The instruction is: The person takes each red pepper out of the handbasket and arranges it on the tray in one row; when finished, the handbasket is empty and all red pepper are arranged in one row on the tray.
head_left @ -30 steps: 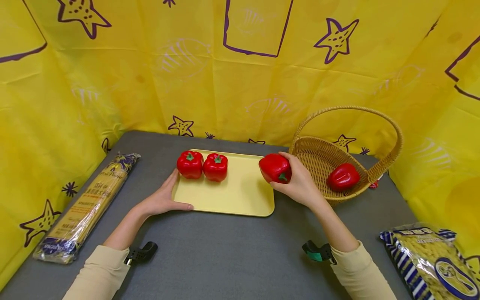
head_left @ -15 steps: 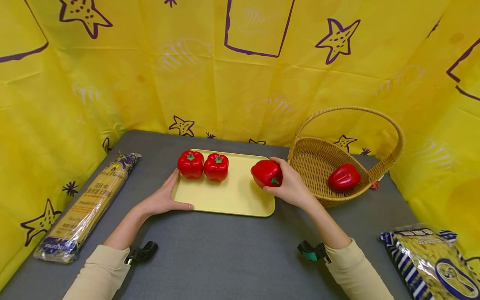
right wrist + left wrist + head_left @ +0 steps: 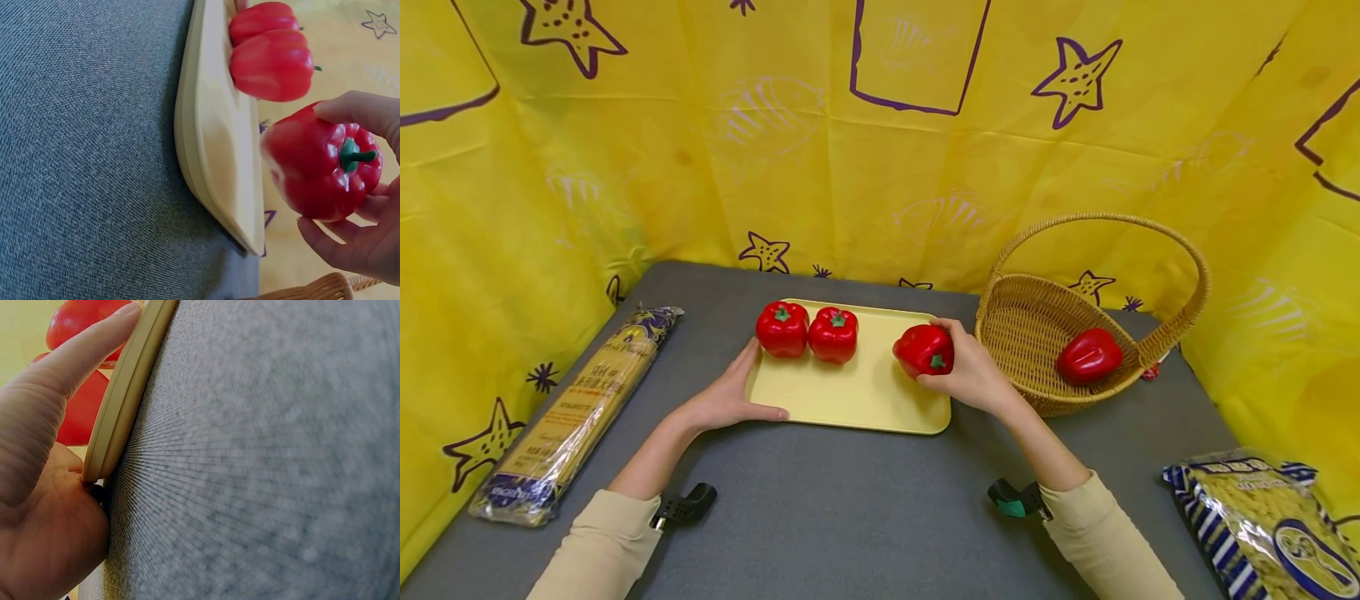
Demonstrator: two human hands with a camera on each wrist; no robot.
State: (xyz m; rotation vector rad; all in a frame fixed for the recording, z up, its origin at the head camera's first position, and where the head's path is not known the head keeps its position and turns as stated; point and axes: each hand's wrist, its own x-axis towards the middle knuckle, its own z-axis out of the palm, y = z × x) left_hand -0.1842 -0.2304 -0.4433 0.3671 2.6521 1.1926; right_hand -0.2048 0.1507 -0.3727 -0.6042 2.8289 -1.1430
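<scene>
Grey table: the stage for it all, bearing basket and tray.
Wicker basket: off to the right, one red pepper lying inside.
Yellow tray: flat on the table, left of the basket.
Left hand: spread at the tray's near left corner, thumb straight on the near edge, fingers at the left side — a steadying touch, it seems.
Right hand: thumb and fingers bent around a pepper, parted only by its width.
Standing peppers: two, side by side at the tray's far left, stems up.
Held pepper: here it is — tilted, above the tray's right part, apart from its surface! Step in hand, I'd judge: placing. The next move calls for lowering, perhaps turning the stem up, then easing the fingers off.
</scene>
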